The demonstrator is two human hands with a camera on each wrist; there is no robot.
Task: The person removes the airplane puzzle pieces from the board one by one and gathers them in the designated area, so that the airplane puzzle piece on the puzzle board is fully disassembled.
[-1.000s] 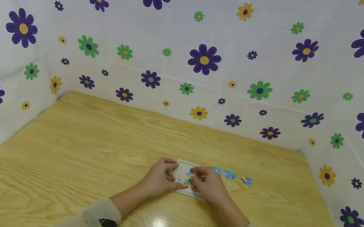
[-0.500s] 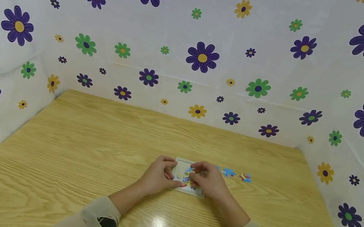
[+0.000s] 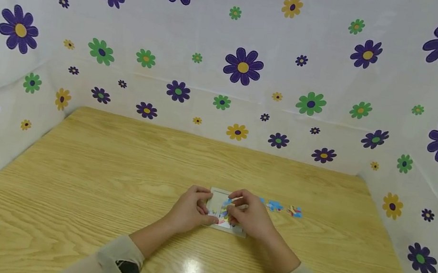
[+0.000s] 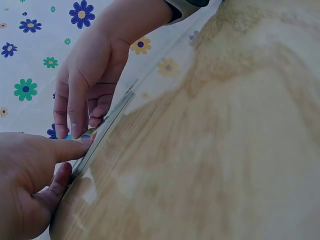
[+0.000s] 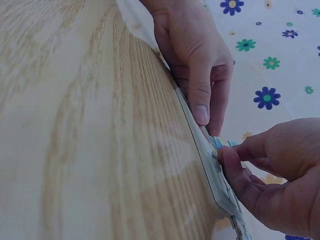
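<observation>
A small jigsaw tray (image 3: 217,199) with a pale rim lies flat on the table, part of its colourful picture filled in and the upper left bare. My left hand (image 3: 191,209) holds the tray's left side, thumb along the front rim and fingers curled at the edge. Over the tray's right half, my right hand (image 3: 251,217) pinches a yellow and blue puzzle piece (image 3: 229,207) between thumb and forefinger. That piece is mostly hidden by the fingers. In the right wrist view the thumb and fingertip of the right hand (image 5: 290,175) meet just above the tray's surface (image 5: 210,172).
To the right of the tray lie loose puzzle pieces: a blue one (image 3: 275,206), a red, yellow and blue one (image 3: 295,211), and another partly behind the right hand. The wooden table (image 3: 131,165) is bordered by a white flowered cloth (image 3: 203,23).
The right hand's fingers have lifted and spread slightly over the tray. The left hand stays at the tray's left side. The whole view has shifted a little.
</observation>
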